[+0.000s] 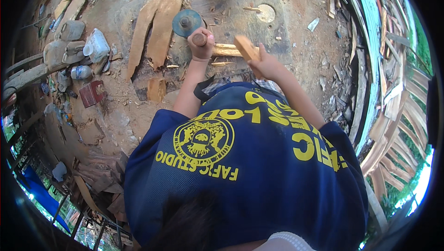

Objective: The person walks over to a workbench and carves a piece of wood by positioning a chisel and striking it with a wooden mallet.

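While two curved brown boards (159, 29) lie farthest left, a blue disc (179, 24) sits just beyond the left hand (204, 50), its fingers clenched around a round wooden handle (200, 39); rightward, past a pale wood strip (225, 49), a tilted wooden block (245, 47) is grasped in the fingers of the right hand (268, 65).

The brown earth floor (121, 120) is strewn with debris (329, 70), and its right side is edged by a long pale turquoise beam (376, 59) and piled wooden slats (410, 120). Green foliage (422, 50) is lit by bright daylight beyond. At lower left, a blue sheet (38, 191) is seen near dark poles (60, 208).
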{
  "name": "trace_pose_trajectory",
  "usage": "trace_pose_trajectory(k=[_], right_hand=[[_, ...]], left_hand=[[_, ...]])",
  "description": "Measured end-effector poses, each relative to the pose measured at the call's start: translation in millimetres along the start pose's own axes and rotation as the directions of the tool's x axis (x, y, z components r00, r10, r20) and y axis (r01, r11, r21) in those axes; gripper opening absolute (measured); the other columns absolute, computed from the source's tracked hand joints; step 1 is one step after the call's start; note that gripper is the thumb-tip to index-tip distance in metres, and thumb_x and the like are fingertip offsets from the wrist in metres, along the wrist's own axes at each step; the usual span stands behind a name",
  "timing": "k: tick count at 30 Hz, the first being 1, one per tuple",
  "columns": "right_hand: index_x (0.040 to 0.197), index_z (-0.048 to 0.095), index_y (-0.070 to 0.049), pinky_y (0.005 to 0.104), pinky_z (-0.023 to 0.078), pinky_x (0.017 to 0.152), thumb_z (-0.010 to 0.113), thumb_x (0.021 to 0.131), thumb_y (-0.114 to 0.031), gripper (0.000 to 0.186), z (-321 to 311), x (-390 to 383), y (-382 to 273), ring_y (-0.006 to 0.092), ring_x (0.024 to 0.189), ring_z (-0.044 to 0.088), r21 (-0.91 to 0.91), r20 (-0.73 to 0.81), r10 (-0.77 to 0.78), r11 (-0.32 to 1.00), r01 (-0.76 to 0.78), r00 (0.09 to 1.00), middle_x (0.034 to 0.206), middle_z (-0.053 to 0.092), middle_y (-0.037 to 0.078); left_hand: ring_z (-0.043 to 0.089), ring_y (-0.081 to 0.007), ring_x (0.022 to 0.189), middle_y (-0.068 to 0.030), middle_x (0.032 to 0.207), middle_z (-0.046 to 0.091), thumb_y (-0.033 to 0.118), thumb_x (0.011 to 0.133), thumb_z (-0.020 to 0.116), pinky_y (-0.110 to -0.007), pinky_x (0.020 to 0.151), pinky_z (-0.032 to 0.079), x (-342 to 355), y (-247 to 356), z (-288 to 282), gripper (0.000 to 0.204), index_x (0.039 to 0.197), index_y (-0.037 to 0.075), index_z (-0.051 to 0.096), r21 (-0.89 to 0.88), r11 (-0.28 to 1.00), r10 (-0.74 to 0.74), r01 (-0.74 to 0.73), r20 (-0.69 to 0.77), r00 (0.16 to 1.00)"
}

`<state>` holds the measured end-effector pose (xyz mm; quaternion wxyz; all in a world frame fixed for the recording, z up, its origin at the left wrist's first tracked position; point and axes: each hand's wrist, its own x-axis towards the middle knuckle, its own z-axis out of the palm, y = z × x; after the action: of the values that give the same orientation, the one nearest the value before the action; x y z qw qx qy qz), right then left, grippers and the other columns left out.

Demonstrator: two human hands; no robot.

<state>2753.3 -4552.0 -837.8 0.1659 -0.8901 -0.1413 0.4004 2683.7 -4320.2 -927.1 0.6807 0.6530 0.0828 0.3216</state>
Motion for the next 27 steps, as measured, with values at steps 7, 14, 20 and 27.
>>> trace_pose_trajectory(k=[7, 14, 20, 27], right_hand=[[0.128, 0.043, 0.000, 0.0365, 0.053, 0.070, 0.068, 0.086, -0.036, 0.061, -90, -127, -127, 0.0319, 0.079, 0.068, 0.115, -0.405, -0.439, 0.846, 0.521, 0.802, 0.089, 0.067, 0.019], [0.111, 0.048, -0.005, 0.0486, 0.052, 0.069, 0.063, 0.083, -0.047, 0.054, -67, -103, -121, 0.0404, 0.075, 0.067, -0.239, -0.108, -0.510, 0.847, 0.475, 0.853, 0.082, 0.068, 0.022], [0.100, 0.051, -0.001, 0.0417, 0.052, 0.064, 0.066, 0.080, -0.049, 0.054, -146, -139, -164, 0.0350, 0.079, 0.068, -0.025, -0.461, -0.639, 0.703, 0.711, 0.616, 0.090, 0.066, 0.022], [0.106, 0.051, -0.002, 0.0387, 0.053, 0.073, 0.059, 0.085, -0.046, 0.050, -73, -62, -107, 0.0295, 0.081, 0.069, -0.339, -0.110, -0.451, 0.855, 0.393, 0.886, 0.086, 0.067, 0.019]], left_hand=[[0.057, -0.0110, 0.059, -0.0023, 0.061, 0.058, 0.018, 0.076, 0.069, -0.027, 0.058, 0.047, -4, -6, 15, 0.020, 0.071, 0.003, 0.058, 0.130, 0.991, 0.037, -0.031, -0.045, 0.998], [0.063, -0.0169, 0.085, -0.0084, 0.098, 0.064, 0.031, 0.088, 0.067, -0.031, 0.070, 0.052, -22, -97, 8, 0.032, 0.107, 0.007, 0.056, -0.051, 0.991, -0.125, 0.122, -0.065, 0.990], [0.056, -0.0095, 0.062, -0.0012, 0.066, 0.059, 0.021, 0.080, 0.067, -0.026, 0.060, 0.048, 0, -1, 20, 0.021, 0.070, 0.004, 0.058, 0.034, 0.998, 0.045, -0.043, -0.051, 0.998], [0.069, -0.0164, 0.074, -0.0076, 0.079, 0.071, 0.022, 0.077, 0.076, -0.031, 0.065, 0.053, 10, 2, 51, 0.024, 0.088, 0.003, 0.068, -0.027, 0.998, -0.059, 0.056, -0.140, 0.988]])
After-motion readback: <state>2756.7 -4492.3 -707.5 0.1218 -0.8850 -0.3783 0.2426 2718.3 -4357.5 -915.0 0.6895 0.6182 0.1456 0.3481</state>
